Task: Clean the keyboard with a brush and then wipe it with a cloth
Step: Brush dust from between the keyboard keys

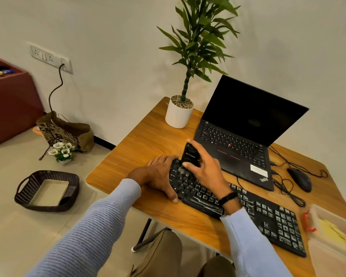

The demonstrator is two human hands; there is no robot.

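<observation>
- My right grip (208,170) is clamped on the brush (190,154): the thumb presses the near side of its black handle, the forefinger stretches up over its top end, and the other fingers curl round behind it.
- The brush stands nearly upright in that grip, its lower end down on the keys at the left end of the keyboard (268,216); I cannot make out the bristles under my thumb.
- My left grip (158,174), just left of the right one, holds the keyboard's left end, with the thumb laid along the front edge and the fingers curled over the far corner.
- The keyboard lies flat on the desk (144,136) and runs from under both grips away to the right, beneath my right forearm.
- A black band (228,197) sits on my right wrist.
- Just beyond the right grip stands an open laptop (238,136) with a dark screen.
- Farther right of it lies a mouse (300,178) among loose cables.
- Beyond the left grip, near the desk's far corner, is a white pot (179,114) with a green plant.
- Well right of my grips, at the desk's edge, sits a clear box (332,254) with something yellow in it; I cannot tell what.
- Left of my left grip, down on the floor, rests a dark woven basket (46,190).
</observation>
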